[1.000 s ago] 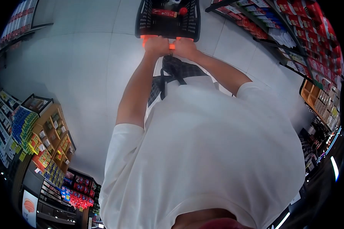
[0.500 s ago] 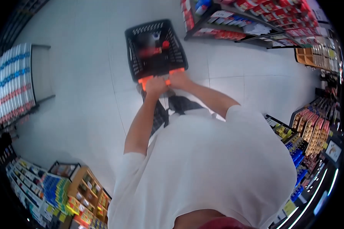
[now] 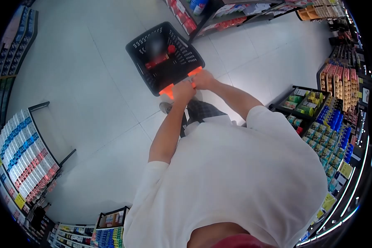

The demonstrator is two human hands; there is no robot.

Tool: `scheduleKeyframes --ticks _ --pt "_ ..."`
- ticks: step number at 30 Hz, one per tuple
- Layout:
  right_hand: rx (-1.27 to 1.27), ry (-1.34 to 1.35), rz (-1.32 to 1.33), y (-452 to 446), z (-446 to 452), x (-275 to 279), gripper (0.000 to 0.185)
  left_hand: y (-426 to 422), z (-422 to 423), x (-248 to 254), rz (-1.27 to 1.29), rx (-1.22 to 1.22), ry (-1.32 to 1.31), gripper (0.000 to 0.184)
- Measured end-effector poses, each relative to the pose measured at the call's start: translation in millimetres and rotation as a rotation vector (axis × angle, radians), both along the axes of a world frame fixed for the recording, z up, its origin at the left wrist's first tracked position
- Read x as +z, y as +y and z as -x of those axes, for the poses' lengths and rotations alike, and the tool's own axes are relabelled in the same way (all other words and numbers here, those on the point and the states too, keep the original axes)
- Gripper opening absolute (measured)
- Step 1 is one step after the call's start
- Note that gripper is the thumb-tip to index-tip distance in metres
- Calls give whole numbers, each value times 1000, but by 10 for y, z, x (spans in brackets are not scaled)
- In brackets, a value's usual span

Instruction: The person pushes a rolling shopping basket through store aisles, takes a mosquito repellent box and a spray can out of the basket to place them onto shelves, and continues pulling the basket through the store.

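A black plastic shopping basket [image 3: 142, 68] with slotted sides stands in front of me, tilted a little in the view. Both my hands grip its orange handle [image 3: 167, 90] at the near edge. My left hand [image 3: 183, 90] is closed around the left part, and my right hand [image 3: 203, 79] is wrapped round the right part, close beside it. Inside the basket lies a red package [image 3: 157, 63], along with a small red round item [image 3: 171, 49]. A dark blurred patch covers part of the contents, so I cannot make out what is there.
Shelves of red packs [image 3: 186, 20] stand just beyond the basket's far right corner. To the left is a rack of white, blue and red packages [image 3: 27, 155] with bars jutting over the floor. Jars and cans [image 3: 308, 101] fill a display by my right side. Pale tiled floor [image 3: 107, 124] lies between.
My view has turned: the left rack and right-hand displays have shifted, and more of the can display shows. The basket now sits more slanted, with both hands still on its handle.
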State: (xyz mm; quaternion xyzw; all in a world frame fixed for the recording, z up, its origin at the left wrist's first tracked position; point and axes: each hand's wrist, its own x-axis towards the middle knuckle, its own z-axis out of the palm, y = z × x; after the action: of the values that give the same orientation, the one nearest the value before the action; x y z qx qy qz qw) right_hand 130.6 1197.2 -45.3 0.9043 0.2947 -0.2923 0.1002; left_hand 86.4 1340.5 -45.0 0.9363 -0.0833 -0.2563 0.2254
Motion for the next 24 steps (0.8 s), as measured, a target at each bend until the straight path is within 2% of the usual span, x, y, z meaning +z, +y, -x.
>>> scheduleKeyframes --ticks 2,5,8,11,14,16,17,18,24 --pt "-41 -30 -31 53 -43 74 17 62 -121 18 29 -15 43 26" --pt "-32 19 11 83 -123 63 16 152 -170 -123 148 -66 -24 28" --pt "-31 9 5 99 -181 21 16 206 -247 -218 156 -120 -44 28" --pt "-24 -7 -17 132 -288 16 17 241 -383 -140 119 -146 21 29" --pt "-109 0 -52 126 -424 -54 19 201 -498 -251 59 -147 -20 30" --pt "-82 11 -41 -4 -521 -278 19 120 -601 -293 111 -115 -50 32" --pt "-50 -40 -116 -73 -549 -157 18 31 -645 -299 56 -113 -71 31" --pt "-105 33 -110 -110 -618 -49 18 -61 -716 -293 26 -97 -42 31" --pt "-131 79 -103 -253 -1119 -168 17 -275 -1271 -356 -76 -50 64 27"
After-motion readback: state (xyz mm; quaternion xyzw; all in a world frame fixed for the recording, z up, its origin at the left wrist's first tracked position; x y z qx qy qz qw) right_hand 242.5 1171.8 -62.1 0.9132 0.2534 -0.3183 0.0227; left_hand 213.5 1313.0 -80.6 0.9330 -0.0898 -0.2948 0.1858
